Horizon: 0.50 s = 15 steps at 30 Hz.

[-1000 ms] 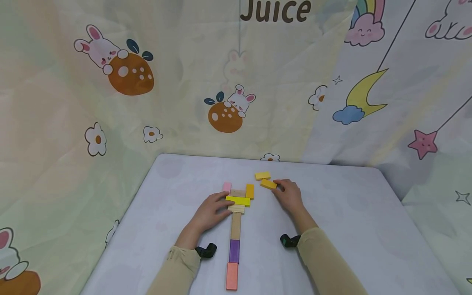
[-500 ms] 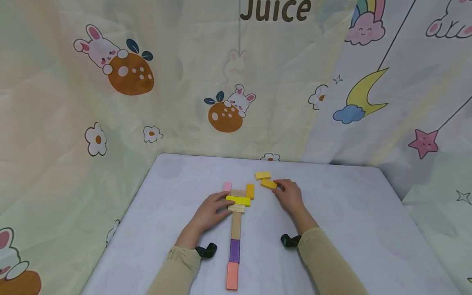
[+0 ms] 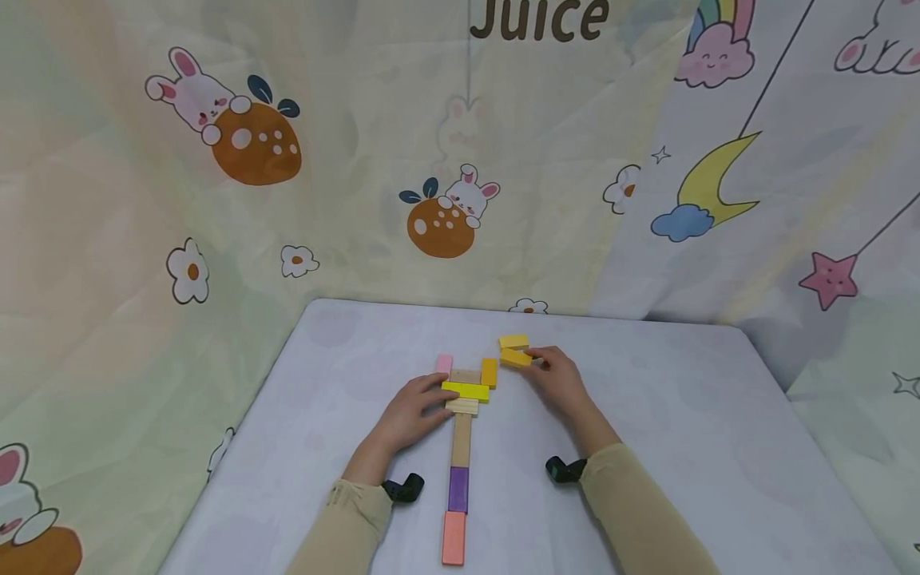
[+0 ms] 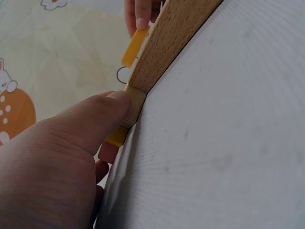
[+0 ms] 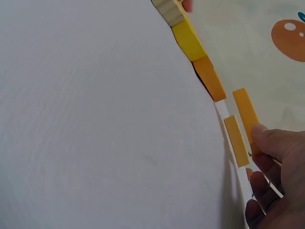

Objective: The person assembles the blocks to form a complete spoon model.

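Between the thumb and fingers of my right hand [image 3: 563, 385] an orange-yellow block [image 5: 245, 106] is pinched by one end. In the right wrist view it appears raised off the table. A second yellow-orange block [image 3: 513, 342] lies just behind it. My left hand [image 3: 410, 417] rests against the left ends of a bright yellow block [image 3: 467, 392] and a pale striped wooden block [image 3: 463, 407]; its thumb touches the pale one in the left wrist view. Beyond these sit a pink block [image 3: 444, 365], a plain wooden block [image 3: 465, 376] and an upright-lying orange block [image 3: 489, 373].
A line of blocks runs toward me: a long wooden one [image 3: 461, 439], a purple one [image 3: 458, 489] and a salmon one [image 3: 454, 538]. They lie on a white table [image 3: 690, 415]. A printed cloth [image 3: 345, 160] hangs behind its far edge.
My right hand has shifted a little to the left with the orange-yellow block, nearer the orange block at the top of the row. The left hand has stayed in place.
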### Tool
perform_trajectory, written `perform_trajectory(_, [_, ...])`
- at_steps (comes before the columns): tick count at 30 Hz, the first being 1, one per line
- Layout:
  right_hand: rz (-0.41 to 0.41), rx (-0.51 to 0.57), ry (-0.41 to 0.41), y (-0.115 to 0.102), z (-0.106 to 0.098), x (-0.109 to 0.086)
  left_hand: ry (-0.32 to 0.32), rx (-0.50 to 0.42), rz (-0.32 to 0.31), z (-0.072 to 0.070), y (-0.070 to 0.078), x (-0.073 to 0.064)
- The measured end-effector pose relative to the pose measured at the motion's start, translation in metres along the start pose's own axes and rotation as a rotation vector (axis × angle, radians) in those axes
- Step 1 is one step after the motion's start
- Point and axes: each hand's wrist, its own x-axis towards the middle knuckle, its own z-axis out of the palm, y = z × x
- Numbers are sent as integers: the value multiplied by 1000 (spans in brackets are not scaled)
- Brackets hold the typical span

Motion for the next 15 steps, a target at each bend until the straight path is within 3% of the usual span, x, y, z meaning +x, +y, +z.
perform_trajectory(15, [-9,37,-65,-44,36,6,5,6,-5,0,1,0])
